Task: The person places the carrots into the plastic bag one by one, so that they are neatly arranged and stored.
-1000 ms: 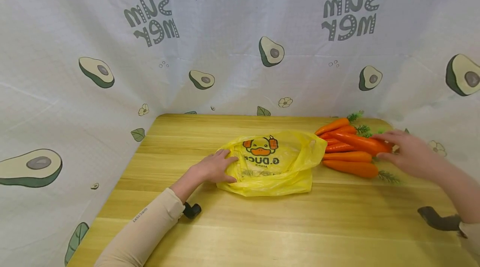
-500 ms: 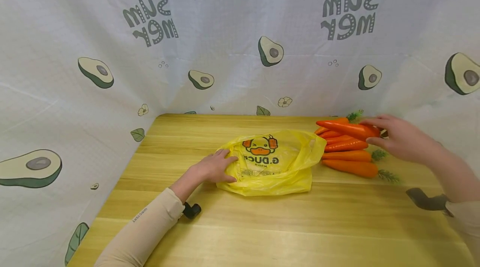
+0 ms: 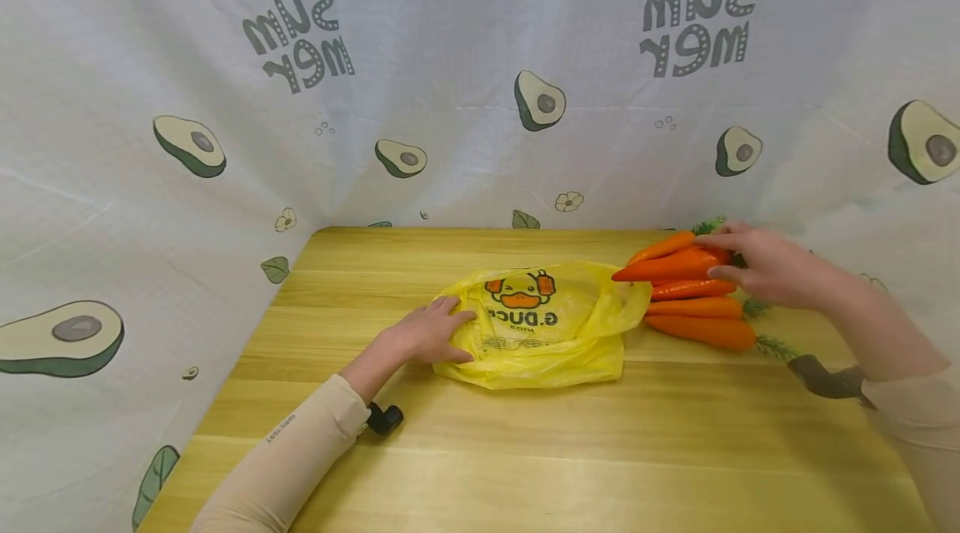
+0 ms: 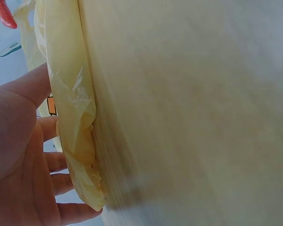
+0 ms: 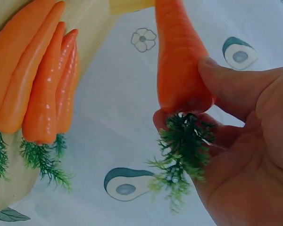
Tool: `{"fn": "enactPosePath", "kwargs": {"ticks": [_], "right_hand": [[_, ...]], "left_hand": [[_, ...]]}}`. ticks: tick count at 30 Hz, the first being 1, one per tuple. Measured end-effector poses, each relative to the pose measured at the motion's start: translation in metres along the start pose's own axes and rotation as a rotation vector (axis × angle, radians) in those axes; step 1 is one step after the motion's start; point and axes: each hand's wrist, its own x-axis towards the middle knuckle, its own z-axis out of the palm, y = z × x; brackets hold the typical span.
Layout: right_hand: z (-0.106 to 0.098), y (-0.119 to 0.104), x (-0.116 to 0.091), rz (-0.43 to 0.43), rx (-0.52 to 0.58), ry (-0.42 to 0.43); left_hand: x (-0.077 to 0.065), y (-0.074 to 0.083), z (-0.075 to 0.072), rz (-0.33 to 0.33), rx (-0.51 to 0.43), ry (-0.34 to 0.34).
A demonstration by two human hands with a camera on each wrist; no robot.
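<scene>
Yellow bag point(image 3: 543, 325) is being pinned flat on the table point(image 3: 525, 450) by the left hand point(image 3: 429, 335), fingers straight. Further back, 1 carrot point(image 3: 667, 265) is being gripped at its leafy end by the right hand point(image 3: 757, 266), long axis running right-to-left, tip aimed at the bag's right edge.

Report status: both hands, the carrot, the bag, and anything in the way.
Left hand flat on yellow bag. Right hand grips lifted carrot at its leafy end, tip over bag's edge. Four carrots on table. Nothing between.
</scene>
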Motion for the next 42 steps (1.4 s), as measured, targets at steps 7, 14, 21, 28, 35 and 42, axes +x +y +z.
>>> {"fn": "enactPosePath", "kwargs": {"ticks": [7,14,21,28,35,42], "right_hand": [[0.013,0.0,0.007,-0.051,-0.025,-0.038],[0.031,-0.007,0.011,-0.065,0.02,-0.117],[0.045,-0.009,0.011,-0.158,0.06,-0.08],[0.054,-0.004,0.011,-0.187,0.015,-0.079],[0.061,0.0,0.011,-0.28,-0.007,0.013],[0.057,-0.001,0.011,-0.153,-0.006,-0.07]], "left_hand": [[0.001,0.0,0.0,-0.005,0.017,-0.004],[0.001,0.0,0.003,-0.009,0.015,-0.014],[0.0,0.002,0.004,-0.011,0.017,-0.002],[0.001,0.003,0.003,-0.013,0.026,0.001],[0.001,0.003,0.002,-0.016,0.021,-0.001],[0.001,0.004,0.001,-0.018,0.013,-0.004]]}}
